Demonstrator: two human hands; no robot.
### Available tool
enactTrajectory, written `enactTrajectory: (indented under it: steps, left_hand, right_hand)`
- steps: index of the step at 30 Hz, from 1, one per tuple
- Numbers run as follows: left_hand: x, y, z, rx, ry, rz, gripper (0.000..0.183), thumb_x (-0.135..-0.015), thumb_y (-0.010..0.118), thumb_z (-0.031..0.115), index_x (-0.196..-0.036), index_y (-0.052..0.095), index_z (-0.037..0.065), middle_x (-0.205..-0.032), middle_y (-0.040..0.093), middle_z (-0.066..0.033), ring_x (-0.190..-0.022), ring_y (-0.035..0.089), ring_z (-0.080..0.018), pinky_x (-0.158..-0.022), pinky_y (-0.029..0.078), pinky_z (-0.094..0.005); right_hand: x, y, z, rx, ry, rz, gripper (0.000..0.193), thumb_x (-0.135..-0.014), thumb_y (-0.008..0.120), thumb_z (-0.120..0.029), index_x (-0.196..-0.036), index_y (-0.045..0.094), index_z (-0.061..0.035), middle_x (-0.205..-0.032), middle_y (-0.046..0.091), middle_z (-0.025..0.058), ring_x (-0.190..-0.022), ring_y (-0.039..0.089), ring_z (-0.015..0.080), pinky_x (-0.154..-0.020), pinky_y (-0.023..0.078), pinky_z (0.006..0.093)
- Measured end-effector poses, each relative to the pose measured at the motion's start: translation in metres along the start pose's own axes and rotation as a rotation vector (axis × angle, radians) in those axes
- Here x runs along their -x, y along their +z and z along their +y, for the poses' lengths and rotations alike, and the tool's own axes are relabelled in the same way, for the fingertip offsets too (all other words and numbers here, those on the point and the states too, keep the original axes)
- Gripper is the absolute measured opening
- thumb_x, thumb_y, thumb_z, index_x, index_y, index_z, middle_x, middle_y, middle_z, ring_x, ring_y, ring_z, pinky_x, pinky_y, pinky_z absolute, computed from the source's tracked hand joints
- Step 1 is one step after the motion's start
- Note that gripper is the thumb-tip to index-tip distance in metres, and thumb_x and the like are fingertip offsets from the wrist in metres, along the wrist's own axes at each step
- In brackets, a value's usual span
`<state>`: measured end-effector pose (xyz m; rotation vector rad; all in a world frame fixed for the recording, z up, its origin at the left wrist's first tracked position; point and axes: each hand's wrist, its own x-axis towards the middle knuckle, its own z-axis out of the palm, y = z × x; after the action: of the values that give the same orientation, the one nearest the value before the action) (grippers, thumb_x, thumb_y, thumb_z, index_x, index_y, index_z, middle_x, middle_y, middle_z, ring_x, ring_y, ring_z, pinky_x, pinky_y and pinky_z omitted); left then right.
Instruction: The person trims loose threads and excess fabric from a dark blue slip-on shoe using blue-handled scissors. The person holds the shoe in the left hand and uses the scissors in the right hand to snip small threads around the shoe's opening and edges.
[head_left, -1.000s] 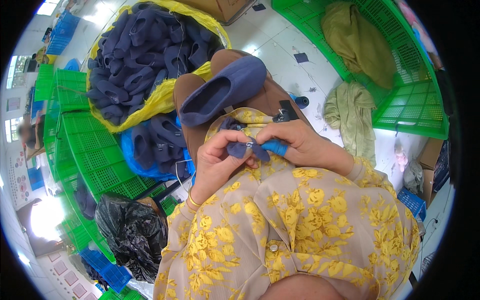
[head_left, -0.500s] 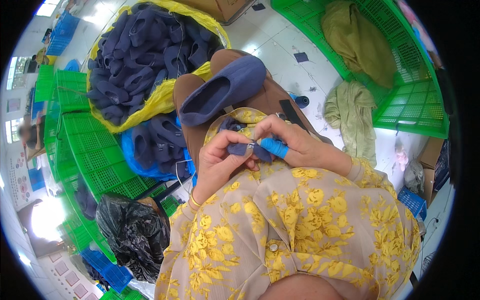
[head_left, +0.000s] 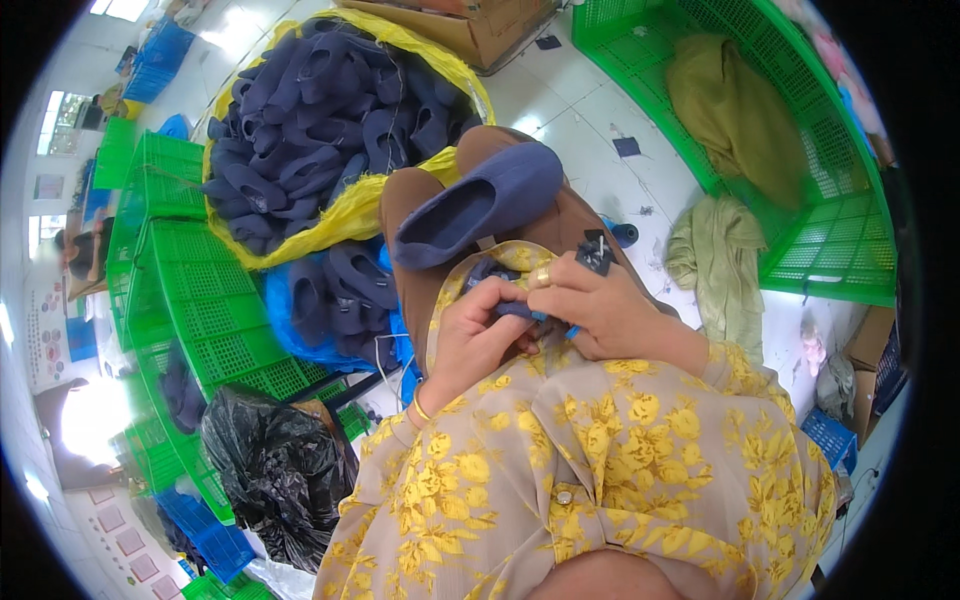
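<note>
In front of my belly, my left hand (head_left: 482, 338) pinches a small piece of navy fabric (head_left: 512, 309) between thumb and fingers. My right hand (head_left: 597, 308) meets it there, fingers closed on the same piece. Blue wrapping shows in part beneath the right fingers, and a ring sits on that hand. A small black item with pale marks (head_left: 594, 253) shows at the right knuckles; I cannot tell whether it is held. Across my knees lies a navy slip-on shoe (head_left: 482, 206), its opening up. More navy fabric (head_left: 486, 272) is bunched in my lap, partly hidden.
Ahead to the left stands a yellow sack (head_left: 478, 95) heaped with navy shoes; a blue bag (head_left: 283, 315) holds more. Green crates (head_left: 205, 290) line the left, by a black plastic bag (head_left: 265, 470). At right, a green crate (head_left: 850, 265) holds olive cloth; a thread spool (head_left: 625, 235) is on the floor.
My right hand has turned over, bringing its knuckles up and covering most of the blue wrapping and fabric. The black item now shows at its knuckles. The whole view has shifted slightly.
</note>
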<state>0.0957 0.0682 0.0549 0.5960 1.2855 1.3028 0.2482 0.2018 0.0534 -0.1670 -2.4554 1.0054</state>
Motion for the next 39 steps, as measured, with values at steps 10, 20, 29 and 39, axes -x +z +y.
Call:
enactTrajectory:
  steps: [10, 20, 29, 39]
  left_hand:
    - [-0.006, -0.005, 0.006, -0.127, 0.015, 0.019, 0.022, -0.094, 0.053, -0.003, -0.116, 0.06, -0.003, -0.089, 0.067, -0.0093, -0.068, 0.06, -0.0082, -0.066, 0.052, -0.0227]
    - [-0.029, -0.019, -0.007, -0.138, -0.03, 0.089, 0.018, -0.097, 0.052, 0.001, -0.113, 0.06, -0.002, -0.087, 0.066, -0.0095, -0.068, 0.062, -0.0106, -0.068, 0.058, -0.029]
    - [-0.044, -0.006, 0.009, -0.204, 0.003, 0.011, 0.017, -0.099, 0.054, 0.005, -0.112, 0.059, -0.004, -0.084, 0.066, -0.0102, -0.069, 0.064, -0.0127, -0.066, 0.056, -0.027]
    - [-0.054, -0.005, 0.007, -0.323, -0.11, 0.106, 0.013, -0.097, 0.057, 0.004, -0.106, 0.06, -0.004, -0.079, 0.066, -0.0051, -0.064, 0.06, -0.0086, -0.061, 0.05, -0.021]
  right_hand:
    - [-0.02, -0.04, -0.001, -1.222, 0.48, 0.34, 0.008, -0.101, 0.049, -0.015, -0.107, 0.052, -0.0099, -0.073, 0.054, 0.0011, -0.052, 0.038, 0.0047, -0.047, 0.03, 0.0202]
    - [0.006, -0.149, 0.04, -1.033, 0.273, 0.726, 0.018, -0.101, 0.043, -0.012, -0.111, 0.057, -0.0058, -0.064, 0.039, -0.0058, -0.051, 0.029, 0.0033, -0.046, 0.026, 0.0173]
    - [-0.002, -0.013, 0.023, 0.141, 0.311, -0.036, 0.046, -0.069, 0.068, -0.007, -0.114, 0.059, -0.0094, -0.09, 0.063, 0.0077, -0.073, 0.064, 0.027, -0.058, 0.05, 0.037]
    - [-0.009, 0.0, 0.041, -0.079, 0.409, -0.032, 0.035, -0.069, 0.065, -0.002, -0.105, 0.065, -0.0051, -0.088, 0.066, 0.0095, -0.073, 0.065, 0.0268, -0.06, 0.051, 0.0347]
